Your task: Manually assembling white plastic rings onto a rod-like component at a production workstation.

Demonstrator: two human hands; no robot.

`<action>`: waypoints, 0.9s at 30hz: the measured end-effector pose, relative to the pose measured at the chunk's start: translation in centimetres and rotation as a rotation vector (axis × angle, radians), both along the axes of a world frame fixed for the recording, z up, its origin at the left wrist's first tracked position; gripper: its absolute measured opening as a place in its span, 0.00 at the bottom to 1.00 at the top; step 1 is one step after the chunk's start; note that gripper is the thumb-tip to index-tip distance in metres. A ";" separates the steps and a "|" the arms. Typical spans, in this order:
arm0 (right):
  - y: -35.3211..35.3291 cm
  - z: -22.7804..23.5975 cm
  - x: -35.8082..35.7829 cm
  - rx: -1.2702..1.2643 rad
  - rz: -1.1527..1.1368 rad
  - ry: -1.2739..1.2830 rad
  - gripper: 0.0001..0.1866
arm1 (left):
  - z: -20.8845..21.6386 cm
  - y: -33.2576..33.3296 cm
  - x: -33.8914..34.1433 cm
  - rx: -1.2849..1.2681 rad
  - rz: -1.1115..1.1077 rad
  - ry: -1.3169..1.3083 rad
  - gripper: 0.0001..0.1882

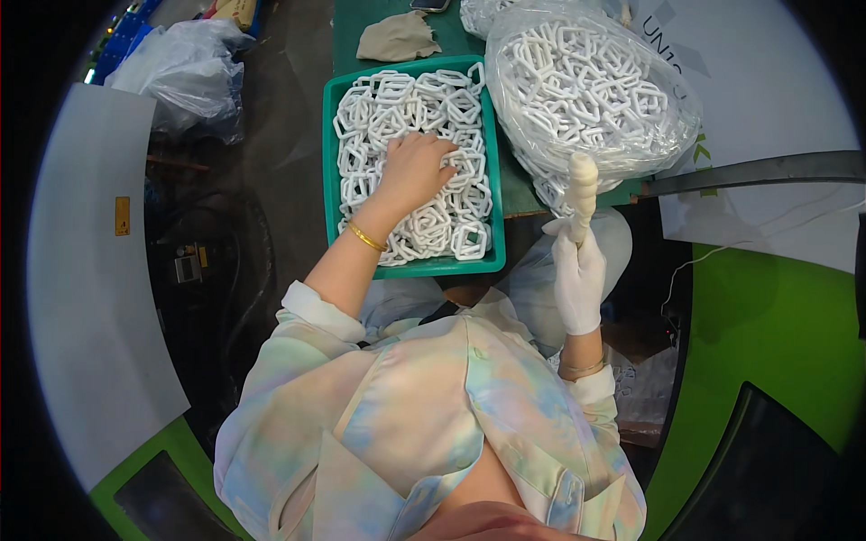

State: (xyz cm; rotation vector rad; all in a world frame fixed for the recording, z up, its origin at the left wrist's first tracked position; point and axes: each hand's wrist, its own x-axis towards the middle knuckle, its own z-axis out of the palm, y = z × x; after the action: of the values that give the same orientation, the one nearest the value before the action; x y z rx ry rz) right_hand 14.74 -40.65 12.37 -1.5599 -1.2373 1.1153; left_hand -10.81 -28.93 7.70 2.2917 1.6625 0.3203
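Note:
My bare left hand [417, 169] lies over the white angular rings [388, 122] that fill a green tray [332, 180]. Its fingers are apart and slightly bent, touching the rings; I see none gripped. At the tray's right, my right hand [578, 275] wears a white glove. It is closed around the lower end of a cream, ribbed, stick-like thing [582, 185], which points upward; its exact kind is unclear. Just beyond that hand, a clear plastic bag [672, 149] full of similar white rings rests on the green table.
Beige cloth [397, 38] and part of a dark phone-like device [429, 4] lie behind the tray. A grey metal bar [767, 171] runs rightward from the table. White panels [90, 261] stand at both sides, and crumpled plastic [194, 77] is at far left.

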 end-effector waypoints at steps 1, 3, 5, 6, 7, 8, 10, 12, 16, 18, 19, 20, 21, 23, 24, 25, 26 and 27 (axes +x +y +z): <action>-0.1 -0.2 -0.1 0.009 0.002 0.001 0.10 | 0.3 0.2 0.0 0.008 -0.045 -0.008 0.17; -0.1 -0.3 -0.4 0.017 0.010 0.004 0.09 | 0.4 0.4 -0.3 0.016 -0.084 -0.012 0.16; -0.3 -0.3 -0.7 0.061 0.048 -0.013 0.11 | 0.5 0.5 -0.4 -0.036 -0.127 -0.089 0.13; -0.3 -0.3 -0.9 0.056 0.049 -0.011 0.11 | 0.8 0.6 -0.6 -0.041 -0.125 -0.087 0.13; -0.2 -0.3 -1.0 0.045 0.049 -0.021 0.11 | 1.3 0.8 -0.8 -0.106 -0.097 -0.135 0.13; -0.3 -0.2 -1.1 0.032 0.053 -0.029 0.11 | 1.8 0.7 -1.0 -0.172 -0.065 -0.180 0.13; -0.3 -0.2 -1.3 0.010 0.060 -0.043 0.10 | 1.4 0.4 -2.1 -0.129 0.018 -0.306 0.13; -0.2 -0.5 -1.2 -0.011 0.061 -0.061 0.09 | 2.1 0.2 -2.6 -0.083 0.107 -0.470 0.15; -0.1 -1.1 -1.1 -0.002 0.060 -0.031 0.11 | 2.7 0.2 -3.4 -0.166 0.106 -0.346 0.14; -0.1 -1.2 -1.1 0.004 0.067 -0.035 0.11 | 2.9 0.2 -3.1 -0.152 0.171 -0.389 0.13; -0.1 -1.2 -1.1 0.015 0.060 -0.030 0.11 | 2.9 0.1 -3.0 -0.136 0.232 -0.436 0.12; -0.1 -1.2 -1.0 0.027 0.052 -0.025 0.11 | 2.8 0.3 -3.0 -0.137 0.232 -0.434 0.12; -0.1 -1.3 -1.0 0.025 0.051 -0.023 0.11 | 2.7 0.7 -3.1 -0.087 0.267 -0.439 0.12; -0.3 -1.5 -0.8 0.026 0.042 -0.007 0.11 | 2.3 1.5 -3.2 -0.039 0.299 -0.444 0.13; -0.4 -1.4 -0.9 0.025 0.040 -0.007 0.11 | 2.0 2.0 -3.1 0.046 0.206 -0.444 0.14; -0.4 -1.2 -0.9 0.013 0.032 -0.018 0.11 | 1.8 2.4 -3.0 0.131 0.113 -0.443 0.14; -0.5 -1.0 -1.0 0.003 0.026 -0.029 0.11 | 1.6 2.7 -2.6 0.132 0.112 -0.442 0.14; -0.6 -1.1 -0.9 0.004 0.025 -0.028 0.11 | 1.3 2.9 -1.9 0.061 0.078 -0.335 0.15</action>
State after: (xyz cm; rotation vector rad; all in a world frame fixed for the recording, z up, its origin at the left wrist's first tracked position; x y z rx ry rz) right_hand 13.82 -41.20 11.23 -1.5659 -1.2806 1.1098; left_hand -12.68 -25.99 9.03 2.0759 1.5891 0.7378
